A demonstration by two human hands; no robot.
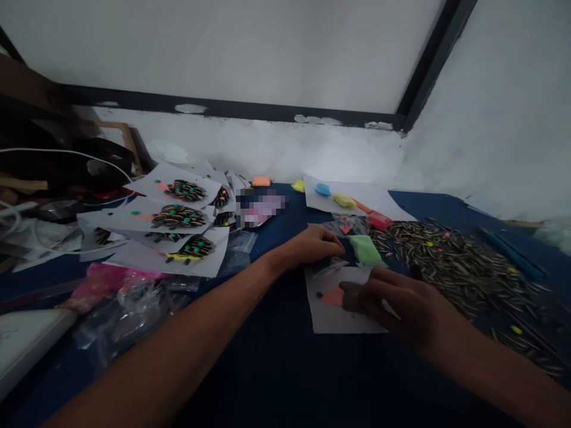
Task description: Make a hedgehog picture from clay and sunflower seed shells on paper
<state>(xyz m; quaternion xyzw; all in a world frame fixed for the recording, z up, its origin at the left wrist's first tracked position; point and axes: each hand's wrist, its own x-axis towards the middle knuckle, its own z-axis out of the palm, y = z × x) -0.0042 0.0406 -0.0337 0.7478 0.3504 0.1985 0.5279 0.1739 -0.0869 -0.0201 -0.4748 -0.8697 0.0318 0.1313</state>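
Observation:
My right hand is over a white paper card, its bent fingers closed on a lump of dark grey modelling clay. Left of the lump on the card lies a pink clay snout with a dark tip. The fingers partly cover the grey clay. My left hand rests on the blue table with its fingers curled down, beside a clear plastic bag. Whether its fingertips hold anything is hidden. Just right of it is a light green clay packet.
Striped sunflower seeds are heaped at right, by a blue tool-like object. Cards with seed-covered clay hedgehogs are stacked at left above crumpled plastic bags. Coloured clay pieces lie on a white sheet near the wall.

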